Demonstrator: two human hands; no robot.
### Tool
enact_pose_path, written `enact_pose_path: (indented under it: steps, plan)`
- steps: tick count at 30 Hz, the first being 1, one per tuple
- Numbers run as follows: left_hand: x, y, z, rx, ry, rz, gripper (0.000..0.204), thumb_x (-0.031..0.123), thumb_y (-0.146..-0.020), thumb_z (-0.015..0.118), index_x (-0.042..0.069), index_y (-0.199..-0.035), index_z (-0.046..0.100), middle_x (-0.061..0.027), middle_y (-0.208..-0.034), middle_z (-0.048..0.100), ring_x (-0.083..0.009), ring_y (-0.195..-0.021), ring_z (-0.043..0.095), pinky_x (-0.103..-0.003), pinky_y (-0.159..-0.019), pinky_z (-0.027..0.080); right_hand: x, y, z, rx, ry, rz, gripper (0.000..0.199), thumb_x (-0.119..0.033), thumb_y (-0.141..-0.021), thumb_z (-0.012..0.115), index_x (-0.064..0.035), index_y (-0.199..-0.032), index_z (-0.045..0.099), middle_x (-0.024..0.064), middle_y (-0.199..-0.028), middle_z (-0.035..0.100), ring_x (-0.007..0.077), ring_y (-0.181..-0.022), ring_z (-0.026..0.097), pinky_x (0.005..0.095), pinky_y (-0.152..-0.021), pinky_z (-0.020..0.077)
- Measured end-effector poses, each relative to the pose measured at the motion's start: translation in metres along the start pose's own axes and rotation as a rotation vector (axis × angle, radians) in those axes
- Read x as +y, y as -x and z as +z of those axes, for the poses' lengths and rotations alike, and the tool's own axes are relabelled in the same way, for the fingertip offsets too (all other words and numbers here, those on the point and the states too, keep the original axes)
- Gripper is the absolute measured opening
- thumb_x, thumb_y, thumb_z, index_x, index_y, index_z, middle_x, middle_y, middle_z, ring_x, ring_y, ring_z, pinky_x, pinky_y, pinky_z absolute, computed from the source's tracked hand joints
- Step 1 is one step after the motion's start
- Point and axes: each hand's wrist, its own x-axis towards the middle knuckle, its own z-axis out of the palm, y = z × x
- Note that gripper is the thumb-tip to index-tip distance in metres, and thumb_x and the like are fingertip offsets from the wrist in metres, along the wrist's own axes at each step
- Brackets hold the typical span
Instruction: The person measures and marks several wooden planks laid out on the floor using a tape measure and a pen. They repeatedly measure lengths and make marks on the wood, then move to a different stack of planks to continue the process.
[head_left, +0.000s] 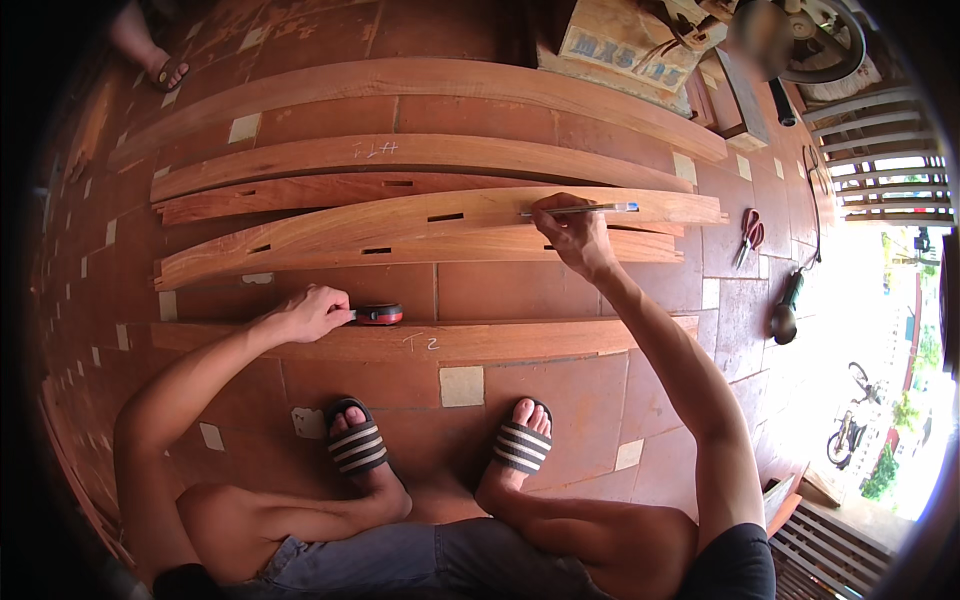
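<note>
My right hand (575, 238) is closed around a pen (622, 207), held nearly level over a long wooden board (350, 226) with dark slots cut in it. Its fingers rest at the board's face, right of the middle slot. My left hand (316, 312) is closed at the end of a red and black tape measure (380, 314), fingers pinched where its blade seems to show. Beneath the tape measure lies the nearest board (520, 337), which bears a chalk mark. Another slotted board (330, 187) and a chalk-marked plank (480, 152) lie just beyond.
A longer plank (400, 80) lies farthest off, near a wooden crate (625, 45). To the right are red-handled scissors (752, 228) and a dark corded power tool (788, 310) on the tiled floor (400, 385). Another person's foot (168, 72) stands at the far left.
</note>
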Motion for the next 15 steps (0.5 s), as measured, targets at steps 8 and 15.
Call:
enact_pose_path:
  steps: [8,15]
  plan:
    - [0.005,0.001,-0.001,-0.035,0.009,-0.038,0.025,0.027,-0.096,0.064,0.004,-0.099,0.072,-0.0168,-0.088,0.074,-0.0321,-0.083,0.072,-0.043,-0.073,0.054,-0.002,0.016,0.005,-0.009,-0.136,-0.027,0.018,-0.022,-0.088,0.074,-0.0042,-0.091,0.075,0.0075,-0.081,0.074,0.0157,-0.073,0.067,0.0306,-0.070,0.0556]
    - [0.007,0.004,-0.004,-0.036,0.027,-0.022,0.024,0.025,-0.096,0.064,0.002,-0.099,0.072,-0.0163,-0.088,0.075,-0.0311,-0.081,0.072,-0.042,-0.072,0.055,-0.006,0.080,0.030,-0.254,0.104,-0.157,0.008,-0.011,-0.086,0.070,-0.0078,-0.092,0.075,0.0059,-0.086,0.074,0.0179,-0.072,0.069,0.0300,-0.065,0.0568]
